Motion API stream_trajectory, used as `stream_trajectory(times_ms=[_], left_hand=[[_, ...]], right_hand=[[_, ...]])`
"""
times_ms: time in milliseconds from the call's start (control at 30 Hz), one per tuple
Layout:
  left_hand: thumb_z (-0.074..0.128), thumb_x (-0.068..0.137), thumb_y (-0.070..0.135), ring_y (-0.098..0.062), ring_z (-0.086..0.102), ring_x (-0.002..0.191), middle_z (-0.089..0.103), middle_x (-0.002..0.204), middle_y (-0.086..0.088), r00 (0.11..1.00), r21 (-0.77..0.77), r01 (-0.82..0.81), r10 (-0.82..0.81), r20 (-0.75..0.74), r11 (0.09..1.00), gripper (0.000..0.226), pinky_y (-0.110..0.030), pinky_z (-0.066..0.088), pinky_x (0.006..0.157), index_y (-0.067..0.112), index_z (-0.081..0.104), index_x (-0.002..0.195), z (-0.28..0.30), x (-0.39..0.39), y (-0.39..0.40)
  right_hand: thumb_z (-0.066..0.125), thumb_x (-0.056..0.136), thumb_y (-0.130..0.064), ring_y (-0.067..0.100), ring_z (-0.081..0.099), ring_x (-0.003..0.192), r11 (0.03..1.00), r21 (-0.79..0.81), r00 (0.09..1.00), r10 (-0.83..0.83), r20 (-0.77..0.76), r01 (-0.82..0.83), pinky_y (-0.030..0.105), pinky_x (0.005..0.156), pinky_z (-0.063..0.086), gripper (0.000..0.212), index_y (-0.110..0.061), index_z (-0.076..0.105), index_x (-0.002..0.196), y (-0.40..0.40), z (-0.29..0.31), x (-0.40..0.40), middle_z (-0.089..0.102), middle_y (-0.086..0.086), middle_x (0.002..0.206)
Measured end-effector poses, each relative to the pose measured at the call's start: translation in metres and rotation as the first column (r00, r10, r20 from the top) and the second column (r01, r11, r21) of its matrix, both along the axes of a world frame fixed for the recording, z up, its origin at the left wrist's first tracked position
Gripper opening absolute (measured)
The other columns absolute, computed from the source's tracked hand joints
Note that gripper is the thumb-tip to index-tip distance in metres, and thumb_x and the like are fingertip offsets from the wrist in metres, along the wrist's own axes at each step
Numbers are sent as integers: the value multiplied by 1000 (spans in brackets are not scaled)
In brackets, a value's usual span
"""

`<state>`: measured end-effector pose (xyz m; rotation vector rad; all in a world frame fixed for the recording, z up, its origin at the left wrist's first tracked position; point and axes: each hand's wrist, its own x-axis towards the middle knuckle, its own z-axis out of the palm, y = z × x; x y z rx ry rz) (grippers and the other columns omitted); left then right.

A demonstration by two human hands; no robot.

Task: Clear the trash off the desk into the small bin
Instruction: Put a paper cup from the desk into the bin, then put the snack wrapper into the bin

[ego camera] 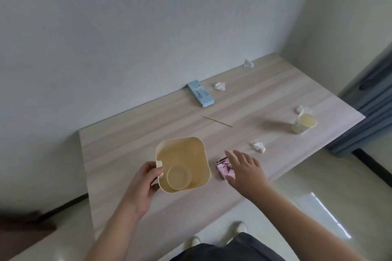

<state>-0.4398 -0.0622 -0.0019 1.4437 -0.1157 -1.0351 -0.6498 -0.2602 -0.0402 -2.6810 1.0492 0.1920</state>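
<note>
A small cream square bin [204, 155] stands on the wooden desk [131, 150], with a paper cup [179, 176] lying inside it. My left hand [144, 186] grips the bin's left rim and handle tab. My right hand [246, 170] hovers open, fingers spread, just over a pink wrapper [222, 168] beside the bin. Crumpled tissues lie at the right [259, 146], at mid-back [220, 86], at the far back [248, 63] and behind the second paper cup [303, 110]. That cup [304, 123] stands upright at the right. A thin wooden stick [216, 121] lies mid-desk.
A light blue flat box [200, 93] lies by the white wall. The desk's right edge runs near a grey curtain [369, 95]. Glossy floor tiles and my shoes [239, 228] show below the desk's front edge.
</note>
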Motion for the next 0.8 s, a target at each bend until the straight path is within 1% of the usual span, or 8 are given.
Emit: stream_trajectory(times_ms=[167,267,333,467,567,667,733,800], left_hand=[[68,68,22,-21,60,81,69,79,-2,996,38,-92,92,5,995,28,-39,42,74,10,62,92,-2,-11,-11],[76,58,28,-20,61,81,69,82,-4,991,59,-137,136,15,989,41,-38,43,72,9,63,93,-4,-18,-16],[76,57,30,-19,61,80,68,85,-6,987,58,-160,159,24,985,47,-37,44,72,7,63,95,-5,-22,-20],[70,71,18,-20,61,82,70,82,-5,976,60,-216,214,32,975,30,-38,45,72,4,62,96,-11,-29,-30],[66,71,19,-19,62,81,70,81,-2,971,72,-237,236,32,969,28,-38,45,73,5,62,96,-13,-33,-36],[65,69,20,-18,62,80,70,79,-1,968,75,-251,249,28,965,30,-37,45,73,6,62,95,-13,-37,-41],[65,69,21,-19,61,82,70,82,-3,966,83,-259,258,25,962,32,-40,44,75,6,62,97,-15,-39,-43],[66,70,21,-21,61,86,69,89,-7,964,86,-267,267,16,960,37,-42,44,77,4,62,102,-17,-40,-43]], right_hand=[[53,89,-39,23,30,138,989,89,987,128,-94,-120,37,109,27,73,-26,16,151,-35,-17,23,27,1,153],[60,85,-34,23,35,135,969,143,959,224,-171,-201,37,107,31,75,-27,20,148,-55,-31,32,29,0,151],[66,82,-32,23,32,137,943,194,929,309,-205,-271,37,108,30,80,-27,21,148,-65,-44,36,28,0,152],[69,81,-32,23,20,143,900,177,881,428,-200,-397,37,113,21,86,-26,18,150,-81,-67,43,23,0,155],[68,82,-30,24,27,139,891,157,864,453,-221,-427,36,111,24,83,-25,19,150,-89,-76,49,30,2,152],[68,79,-31,27,37,130,869,168,820,496,-286,-466,36,106,30,75,-22,32,143,-94,-85,46,40,6,142],[68,76,-30,27,41,125,858,164,803,514,-301,-487,36,103,31,71,-21,36,139,-94,-91,40,42,7,137],[71,72,-30,27,43,120,866,174,814,500,-295,-469,35,99,33,73,-21,39,136,-95,-96,32,44,6,132]])
